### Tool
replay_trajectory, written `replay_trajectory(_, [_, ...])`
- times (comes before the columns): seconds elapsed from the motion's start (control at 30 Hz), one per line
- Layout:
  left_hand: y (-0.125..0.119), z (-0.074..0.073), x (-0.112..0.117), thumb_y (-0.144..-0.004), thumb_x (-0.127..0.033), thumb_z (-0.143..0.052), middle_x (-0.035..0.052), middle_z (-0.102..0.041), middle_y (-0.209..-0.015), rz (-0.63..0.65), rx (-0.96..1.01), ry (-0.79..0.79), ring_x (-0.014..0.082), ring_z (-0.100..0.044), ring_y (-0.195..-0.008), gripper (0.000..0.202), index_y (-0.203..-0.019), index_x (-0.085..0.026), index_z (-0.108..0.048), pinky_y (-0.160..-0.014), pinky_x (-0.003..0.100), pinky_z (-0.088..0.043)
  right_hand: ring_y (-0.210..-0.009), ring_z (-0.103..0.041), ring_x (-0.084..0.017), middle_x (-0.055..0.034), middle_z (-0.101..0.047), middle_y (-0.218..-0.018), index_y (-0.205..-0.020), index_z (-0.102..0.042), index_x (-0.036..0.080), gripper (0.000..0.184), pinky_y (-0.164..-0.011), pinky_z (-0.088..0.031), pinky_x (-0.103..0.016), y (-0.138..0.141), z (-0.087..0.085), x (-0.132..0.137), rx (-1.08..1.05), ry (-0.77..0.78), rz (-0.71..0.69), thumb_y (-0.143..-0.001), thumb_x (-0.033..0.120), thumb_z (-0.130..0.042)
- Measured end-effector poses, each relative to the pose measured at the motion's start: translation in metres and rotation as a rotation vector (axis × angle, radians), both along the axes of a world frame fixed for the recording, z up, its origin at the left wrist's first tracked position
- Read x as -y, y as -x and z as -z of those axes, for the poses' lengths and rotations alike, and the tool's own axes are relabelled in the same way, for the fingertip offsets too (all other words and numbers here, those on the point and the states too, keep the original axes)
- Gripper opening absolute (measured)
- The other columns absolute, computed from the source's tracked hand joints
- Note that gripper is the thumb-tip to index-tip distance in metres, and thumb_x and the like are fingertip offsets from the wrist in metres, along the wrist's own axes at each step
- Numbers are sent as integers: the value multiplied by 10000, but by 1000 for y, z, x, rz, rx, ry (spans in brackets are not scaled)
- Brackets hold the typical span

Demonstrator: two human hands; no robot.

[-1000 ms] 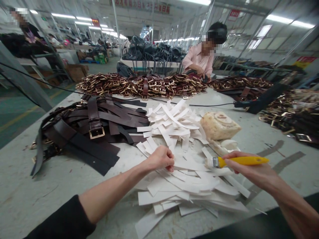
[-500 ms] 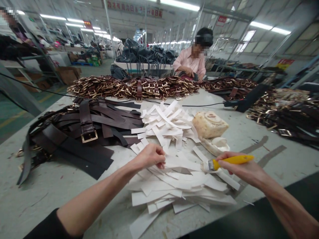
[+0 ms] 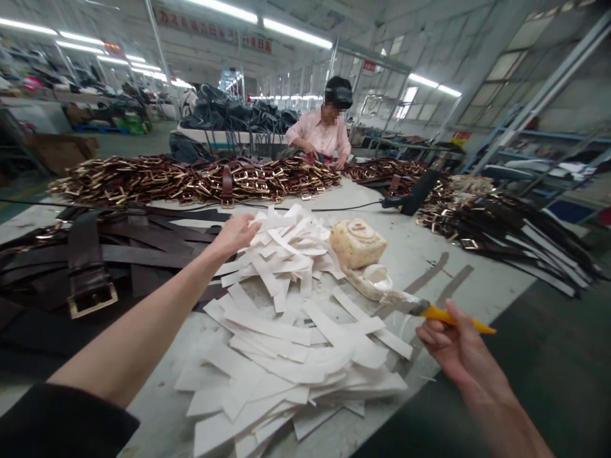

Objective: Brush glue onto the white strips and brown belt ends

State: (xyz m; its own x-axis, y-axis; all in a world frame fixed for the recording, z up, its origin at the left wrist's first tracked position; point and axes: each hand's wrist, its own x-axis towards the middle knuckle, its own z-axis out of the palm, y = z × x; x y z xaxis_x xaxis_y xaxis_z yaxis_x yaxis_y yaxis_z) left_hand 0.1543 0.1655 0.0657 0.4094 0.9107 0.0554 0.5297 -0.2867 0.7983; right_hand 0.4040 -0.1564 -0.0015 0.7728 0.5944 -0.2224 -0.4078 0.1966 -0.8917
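My left hand (image 3: 237,233) reaches forward to the far heap of white strips (image 3: 286,245), its fingers curled on the edge of a strip there. My right hand (image 3: 446,346) grips a yellow-handled brush (image 3: 429,310), whose bristles point toward a cream glue lump (image 3: 357,243) and a white dish (image 3: 377,280). A nearer, wider spread of white strips (image 3: 286,356) lies between my arms on the grey table (image 3: 420,254).
Dark brown belts with a gold buckle (image 3: 90,267) lie at the left. Heaps of buckled belts (image 3: 191,178) cross the far side, more at the right (image 3: 501,222). A person in pink (image 3: 322,137) works across the table. A black cable (image 3: 334,207) runs to a black tool.
My left hand has left the near strips and stretched forward to the far heap. The brush tip dropped toward the dish. The view swung right.
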Motion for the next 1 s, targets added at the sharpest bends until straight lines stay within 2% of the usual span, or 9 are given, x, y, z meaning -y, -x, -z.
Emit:
replay_trajectory(0.2, [-2, -18, 4, -795, -129, -488, 21, -586, -663, -160, 468, 188, 91, -553, -553, 119, -847, -117, -594, -633, 236, -483, -371, -297, -19, 75, -427, -484, -601, -407, 189, 454, -391, -332, -172, 2, 6, 1, -74, -77, 37, -630, 472, -760])
replay_trajectory(0.3, [-5, -27, 4, -836, -222, -491, 58, -600, -767, -157, 554, 199, 108, -570, -647, 155, -770, -103, -563, -733, 289, -497, -393, -327, -27, 63, -453, -516, -617, -438, 188, 393, -413, -361, -181, 6, 5, 2, -91, -97, 45, -660, 427, -747])
replay_trajectory(0.43, [-5, -37, 10, -797, -345, -571, 84, -611, -994, -215, 471, -124, 177, -561, -890, 270, -923, -107, -594, -862, 347, -451, -419, -352, -35, 55, -467, -545, -634, -471, 191, 316, -444, -393, -185, 8, 0, 8, -100, -103, 82, -703, 385, -711])
replay_trajectory(0.53, [-11, -38, 34, -764, -247, -595, 67, -625, -1006, -49, 330, -327, 167, -562, -915, 296, -1035, -127, -601, -876, 309, -432, -438, -360, -35, 52, -463, -561, -647, -514, 192, 272, -460, -404, -180, 7, -1, 13, -96, -83, 123, -718, 382, -695])
replay_trajectory(0.6, [-24, -27, 57, -792, -219, -543, 59, -650, -927, 239, 218, -241, 152, -583, -843, 226, -979, -131, -634, -815, 280, -451, -473, -384, -42, 43, -473, -591, -674, -563, 192, 248, -463, -401, -179, 6, -1, 16, 4, -48, 159, -693, 392, -709])
replay_trajectory(0.7, [-54, 10, 89, -802, -240, -538, 73, -666, -859, 608, -84, -92, 177, -600, -790, 198, -905, -126, -662, -768, 288, -463, -544, -441, -67, 16, -516, -653, -693, -614, 179, 271, -440, -365, -175, 3, -3, 14, 246, 18, 245, -635, 412, -741])
replay_trajectory(0.83, [-98, 59, 111, -819, -191, -516, 163, -625, -1076, 632, -356, -133, 253, -565, -1030, 268, -1045, -92, -618, -905, 343, -410, -542, -467, -87, 17, -548, -619, -688, -616, 185, 246, -490, -390, -202, -12, -19, 3, 574, 194, 326, -673, 407, -720])
replay_trajectory(0.93, [-120, 74, 114, -811, -187, -518, 211, -618, -1067, 594, -395, -89, 283, -564, -1049, 265, -1018, -54, -616, -903, 365, -414, -481, -476, -110, 19, -519, -508, -649, -591, 195, 310, -500, -406, -237, -28, -39, -17, 936, 531, 176, -739, 491, -605])
replay_trajectory(1.0, [-127, 77, 114, -787, -185, -541, 195, -638, -1025, 581, -401, -47, 275, -583, -1018, 234, -969, -73, -634, -874, 346, -433, -425, -468, -119, 15, -509, -455, -616, -589, 196, 343, -458, -387, -251, -38, -48, -35, 1016, 638, 67, -714, 524, -590])
